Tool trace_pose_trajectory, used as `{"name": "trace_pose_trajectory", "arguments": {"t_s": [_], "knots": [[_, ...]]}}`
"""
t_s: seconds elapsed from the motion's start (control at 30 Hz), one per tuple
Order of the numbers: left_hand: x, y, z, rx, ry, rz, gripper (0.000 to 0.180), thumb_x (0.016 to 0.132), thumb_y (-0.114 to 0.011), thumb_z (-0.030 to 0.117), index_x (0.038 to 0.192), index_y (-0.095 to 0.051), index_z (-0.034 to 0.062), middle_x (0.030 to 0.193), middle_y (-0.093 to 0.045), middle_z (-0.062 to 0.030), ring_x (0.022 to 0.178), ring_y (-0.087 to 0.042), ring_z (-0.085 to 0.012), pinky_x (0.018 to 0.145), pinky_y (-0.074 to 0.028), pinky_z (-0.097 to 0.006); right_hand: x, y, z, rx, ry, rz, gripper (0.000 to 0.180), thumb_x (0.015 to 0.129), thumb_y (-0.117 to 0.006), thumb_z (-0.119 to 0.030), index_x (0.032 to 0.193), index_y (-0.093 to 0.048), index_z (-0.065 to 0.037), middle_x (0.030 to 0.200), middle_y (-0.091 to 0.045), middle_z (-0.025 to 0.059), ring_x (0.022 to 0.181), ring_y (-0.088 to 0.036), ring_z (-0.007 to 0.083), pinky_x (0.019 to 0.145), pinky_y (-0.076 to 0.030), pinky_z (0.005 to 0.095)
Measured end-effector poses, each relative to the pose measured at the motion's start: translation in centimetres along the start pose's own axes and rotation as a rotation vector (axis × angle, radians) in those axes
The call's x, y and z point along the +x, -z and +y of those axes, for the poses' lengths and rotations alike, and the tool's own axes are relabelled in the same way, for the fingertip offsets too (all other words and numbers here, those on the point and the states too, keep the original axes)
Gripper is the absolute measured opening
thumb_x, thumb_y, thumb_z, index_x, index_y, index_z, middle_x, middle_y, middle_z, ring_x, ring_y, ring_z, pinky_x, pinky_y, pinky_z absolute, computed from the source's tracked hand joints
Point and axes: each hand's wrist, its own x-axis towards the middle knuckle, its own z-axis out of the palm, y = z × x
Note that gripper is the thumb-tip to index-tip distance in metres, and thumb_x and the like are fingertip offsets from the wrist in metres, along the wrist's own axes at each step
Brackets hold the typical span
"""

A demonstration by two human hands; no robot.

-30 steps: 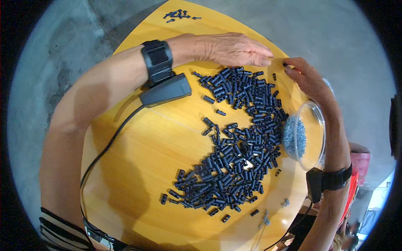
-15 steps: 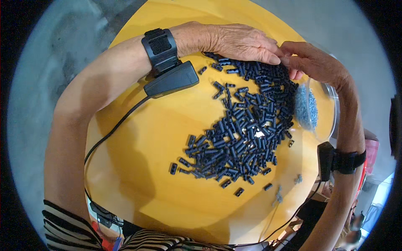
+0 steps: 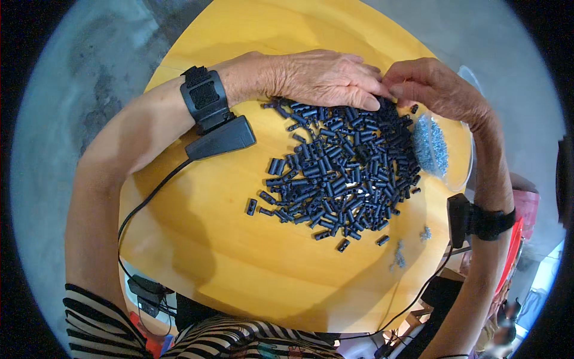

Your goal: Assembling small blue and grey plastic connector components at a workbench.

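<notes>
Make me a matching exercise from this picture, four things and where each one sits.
Things:
1. left hand
2. clear bowl
3. pile of black tubes
4. black wrist strap

Places:
A. right edge of the table
B. far end of the pile
C. middle of the yellow table
D. left forearm

Pairs: 1-B, 2-A, 3-C, 4-D

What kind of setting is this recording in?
Probably a small workshop or home sorting bench: a round yellow wooden table on a grey concrete floor, a heap of small black tube pieces, a clear bowl.
</notes>
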Motion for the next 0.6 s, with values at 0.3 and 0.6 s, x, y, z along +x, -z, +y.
{"name": "trace_pose_trajectory", "arguments": {"t_s": [0.3,0.6], "knots": [[5.9,0.7,-1.5,0.013,-0.024,-0.065,0.043,0.095,-0.043,0.033,0.125,-0.05,0.0024,0.128,-0.051,-0.0175,0.118,-0.048,-0.0319,0.1,-0.037,-0.038,-4.7,2.0,3.2,-0.31,-0.04,0.375,0.029,0.09,-0.053,-0.026,0.099,-0.063,-0.001,0.09,-0.065,0.0133,0.082,-0.061,0.0236,0.075,-0.049,0.0348],[7.4,-1.6,-2.3,-0.028,-0.236,-0.213,0.045,0.095,-0.043,0.036,0.126,-0.05,0.0039,0.129,-0.051,-0.0156,0.121,-0.045,-0.0321,0.102,-0.035,-0.04,-11.2,-2.9,5.4,-0.219,-0.33,0.69,0.027,0.089,-0.053,-0.018,0.11,-0.061,-0.003,0.086,-0.066,0.0105,0.063,-0.061,0.0161,0.058,-0.05,0.03]]}}
